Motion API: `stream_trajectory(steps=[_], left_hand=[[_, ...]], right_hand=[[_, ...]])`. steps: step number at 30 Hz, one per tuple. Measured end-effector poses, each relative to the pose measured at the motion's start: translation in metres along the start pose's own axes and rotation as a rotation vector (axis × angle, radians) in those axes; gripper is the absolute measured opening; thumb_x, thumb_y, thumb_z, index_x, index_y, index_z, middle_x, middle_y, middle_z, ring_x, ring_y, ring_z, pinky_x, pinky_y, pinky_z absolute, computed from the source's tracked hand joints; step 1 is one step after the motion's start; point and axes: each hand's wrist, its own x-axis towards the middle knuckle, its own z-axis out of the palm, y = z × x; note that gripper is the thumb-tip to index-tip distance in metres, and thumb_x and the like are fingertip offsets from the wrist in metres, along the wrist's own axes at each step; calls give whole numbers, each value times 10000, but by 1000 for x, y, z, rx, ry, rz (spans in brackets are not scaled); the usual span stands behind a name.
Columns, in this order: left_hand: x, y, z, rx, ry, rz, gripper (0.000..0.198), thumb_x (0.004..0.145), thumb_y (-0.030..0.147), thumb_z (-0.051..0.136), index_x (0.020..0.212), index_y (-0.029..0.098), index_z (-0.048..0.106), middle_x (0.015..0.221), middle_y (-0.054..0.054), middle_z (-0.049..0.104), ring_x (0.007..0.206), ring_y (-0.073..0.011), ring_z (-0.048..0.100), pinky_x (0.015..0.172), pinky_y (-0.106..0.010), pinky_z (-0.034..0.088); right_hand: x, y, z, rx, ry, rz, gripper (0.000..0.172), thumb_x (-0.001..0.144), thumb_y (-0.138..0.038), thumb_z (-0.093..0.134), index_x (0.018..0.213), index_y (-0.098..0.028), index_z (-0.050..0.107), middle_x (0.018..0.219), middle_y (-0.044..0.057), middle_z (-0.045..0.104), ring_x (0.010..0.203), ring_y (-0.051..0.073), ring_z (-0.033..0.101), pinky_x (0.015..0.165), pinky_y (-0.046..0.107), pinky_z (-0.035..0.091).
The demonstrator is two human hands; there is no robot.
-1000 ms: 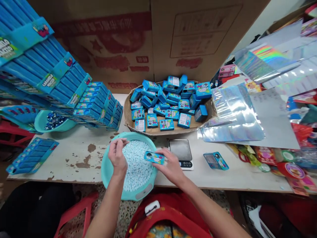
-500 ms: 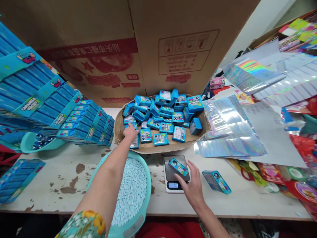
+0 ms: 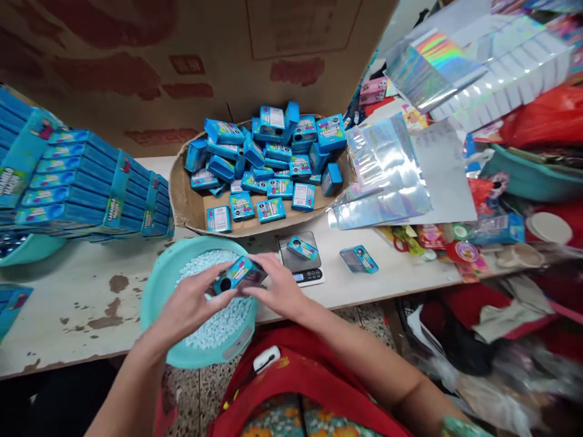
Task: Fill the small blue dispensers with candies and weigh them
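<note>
Over the turquoise basin (image 3: 157, 285) of pale blue candies (image 3: 218, 328), a small blue candy box (image 3: 240, 271) is held between both hands. My left hand (image 3: 194, 300) is closed on its left end, thumb below and fingers above. The right end is pinched by my right hand (image 3: 280, 285). A dark round opening shows near the left end of the box. Just right of the hands, another blue box (image 3: 303, 248) lies on the digital scale (image 3: 296, 262). One more blue box (image 3: 359, 259) rests on the table farther right.
Many blue boxes (image 3: 272, 209) fill a cut-down cardboard tray (image 3: 182, 209) behind the basin. Stacked blue cartons (image 3: 68, 182) stand at the left. A tall cardboard box (image 3: 204, 79) rises at the back. Shiny holographic sheets (image 3: 392, 176) spread at the right.
My left hand has come back from the cardboard tray with a blue candy box. My right hand has left the scale and joined it over the basin. The view has tilted down and turned right.
</note>
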Motion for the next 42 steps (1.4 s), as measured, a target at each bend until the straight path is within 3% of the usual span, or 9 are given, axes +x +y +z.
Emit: stream_trajectory(steps=[6, 12, 16, 20, 27, 31, 36, 39, 42], left_hand=[[-21, -116, 5, -171, 228, -185, 436, 689, 417, 686, 1040, 164, 634, 996, -75, 672, 842, -239, 639, 735, -363, 539], [-17, -160, 12, 580, 456, -184, 552, 836, 469, 431, 1236, 109, 551, 1267, -182, 557, 1211, -356, 479, 1030, -499, 353], [-25, -164, 24, 884, 405, -500, 655, 871, 495, 366, 1394, 102, 400, 1367, -249, 423, 1254, -446, 392, 986, -590, 327], [-22, -160, 48, 823, 409, -684, 606, 837, 474, 440, 1365, 176, 423, 1324, -236, 440, 1203, -457, 427, 890, -584, 390], [8, -152, 77, 315, 451, -445, 233, 690, 365, 644, 848, 195, 623, 949, -141, 610, 967, -360, 570, 780, -439, 428], [9, -158, 59, -3, 456, -380, 233, 685, 398, 636, 799, 198, 601, 727, -41, 587, 695, -211, 581, 580, -279, 414], [-13, -140, 26, -552, 412, -319, 306, 684, 440, 627, 861, 206, 540, 657, 14, 539, 467, -101, 471, 394, -188, 283], [-25, -110, 14, -984, 331, -204, 318, 633, 359, 702, 839, 206, 515, 643, 25, 532, 454, -85, 462, 368, -166, 254], [-28, -84, 14, -1059, 407, -12, 282, 660, 340, 692, 827, 198, 514, 672, 15, 551, 486, -90, 496, 390, -178, 320]], right_hand=[[-13, 34, 55, 556, -116, 329, 435, 680, -370, 777, 1043, -210, 598, 982, 26, 620, 907, 171, 606, 831, 329, 514], [-17, 40, 68, 812, -189, 388, 449, 723, -408, 731, 1113, -240, 583, 1051, 22, 602, 986, 180, 579, 844, 316, 506], [-15, 42, 68, 1042, -121, 531, 430, 716, -420, 732, 1062, -248, 543, 1010, 5, 662, 899, 182, 634, 782, 320, 530], [-14, 45, 72, 1062, -43, 480, 515, 610, -306, 813, 1047, -242, 547, 1003, 2, 684, 925, 189, 642, 865, 333, 509], [-17, 42, 73, 965, 33, 498, 404, 611, -288, 803, 945, -227, 583, 873, -28, 663, 816, 162, 622, 795, 287, 507], [-14, 31, 57, 806, 108, 492, 425, 647, -350, 782, 997, -236, 570, 863, -26, 651, 782, 162, 608, 768, 294, 501], [-9, 12, 43, 380, 1, 367, 435, 673, -391, 769, 1029, -218, 588, 876, -6, 639, 782, 173, 588, 743, 299, 476], [-10, 1, 57, 94, -72, 208, 389, 703, -371, 752, 1013, -207, 585, 903, 18, 631, 816, 197, 590, 759, 322, 467], [-13, -4, 81, -161, -152, 14, 350, 738, -348, 741, 1014, -190, 594, 989, 64, 629, 932, 235, 583, 834, 352, 450]])
